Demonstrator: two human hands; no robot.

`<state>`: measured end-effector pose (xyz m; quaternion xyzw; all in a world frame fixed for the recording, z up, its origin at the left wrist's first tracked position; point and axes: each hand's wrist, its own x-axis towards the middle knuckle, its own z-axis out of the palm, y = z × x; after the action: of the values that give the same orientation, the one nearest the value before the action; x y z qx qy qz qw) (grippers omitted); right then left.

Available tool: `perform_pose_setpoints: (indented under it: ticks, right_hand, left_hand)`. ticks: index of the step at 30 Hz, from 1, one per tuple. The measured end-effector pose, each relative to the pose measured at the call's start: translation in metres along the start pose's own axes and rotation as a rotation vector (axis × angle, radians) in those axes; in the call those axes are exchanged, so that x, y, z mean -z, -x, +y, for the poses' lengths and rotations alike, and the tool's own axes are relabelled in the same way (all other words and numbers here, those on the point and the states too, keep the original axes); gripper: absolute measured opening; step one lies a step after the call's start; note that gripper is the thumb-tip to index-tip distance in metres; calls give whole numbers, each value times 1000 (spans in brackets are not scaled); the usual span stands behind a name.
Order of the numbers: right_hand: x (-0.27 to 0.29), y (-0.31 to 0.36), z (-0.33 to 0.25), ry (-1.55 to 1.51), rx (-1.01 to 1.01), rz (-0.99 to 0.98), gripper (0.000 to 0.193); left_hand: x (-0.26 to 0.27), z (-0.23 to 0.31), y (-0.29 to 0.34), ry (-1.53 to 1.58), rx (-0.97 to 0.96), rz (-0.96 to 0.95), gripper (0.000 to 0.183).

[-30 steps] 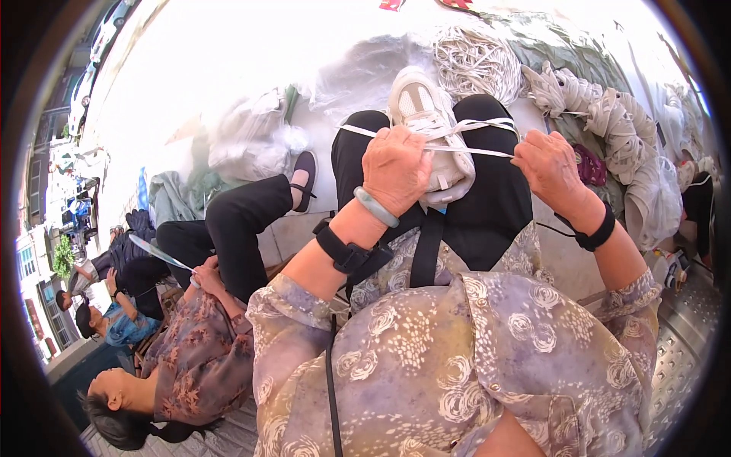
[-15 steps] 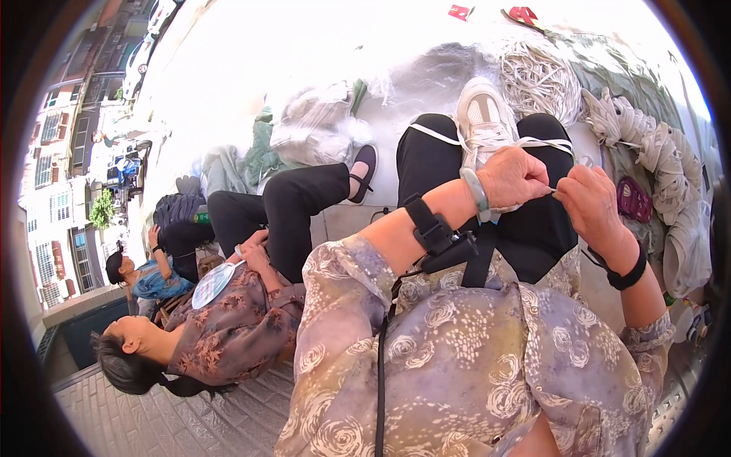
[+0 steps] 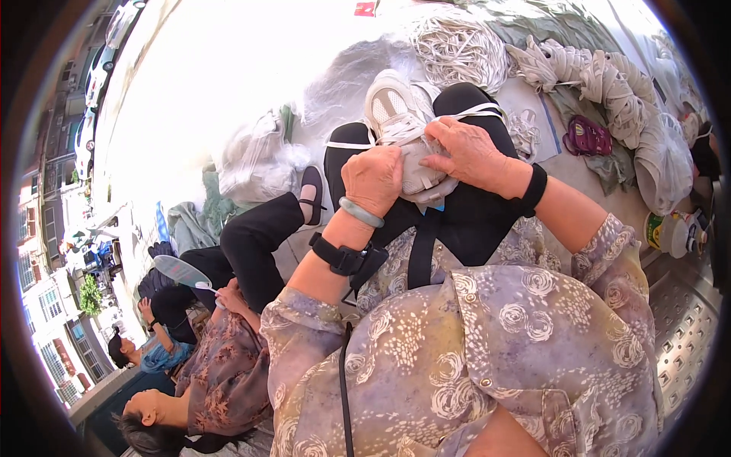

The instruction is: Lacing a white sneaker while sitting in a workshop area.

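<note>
A white and beige sneaker (image 3: pixel 388 104) stands between my knees, toe pointing away from me. White shoelace (image 3: pixel 401 131) crosses its upper, with loose ends lying over both thighs. My left hand (image 3: pixel 371 180) is closed in a fist against the shoe's left side; what its fingers hold is hidden. My right hand (image 3: pixel 474 154) grips the shoe's right side near the lacing, thumb and forefinger bent onto the upper. A bracelet and a black strap circle my left wrist and forearm; a black band is on my right wrist.
Beyond my knees lies a heap of white laces (image 3: pixel 459 51). White shoes (image 3: pixel 609 80) are piled at right, near a purple pouch (image 3: pixel 587 135) and a plastic bag (image 3: pixel 664 169). At left sits a person (image 3: pixel 228 381) holding a fan (image 3: pixel 181 271); another person sits farther off.
My hands have left the pinch they shared over my right thigh and come onto the shoe, one at each side. The view has shifted; the neighbour's fan is raised away from the body.
</note>
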<state>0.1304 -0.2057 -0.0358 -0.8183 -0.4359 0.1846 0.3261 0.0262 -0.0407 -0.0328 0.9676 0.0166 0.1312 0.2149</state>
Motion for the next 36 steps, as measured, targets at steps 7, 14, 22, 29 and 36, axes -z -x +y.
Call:
perform_pose_setpoints:
  ticks: [7,14,22,29,36]
  right_hand:
    - [-4,-2,6,-44,-9,0,34]
    - [-7,-1,8,-45,-35,26,34]
    - [-9,-1,9,-91,-54,84,32]
    - [-8,-2,0,-46,19,112,25]
    - [-6,-7,2,-106,-27,44,24]
  left_hand:
    - [-1,3,-6,-134,71,-197,11]
    - [-9,6,-28,-176,263,-407,16]
    - [-13,-8,-20,-26,-27,-174,10]
    - [-7,-4,-21,-179,-210,-7,7]
    - [-5,-8,-8,-10,-162,21,11]
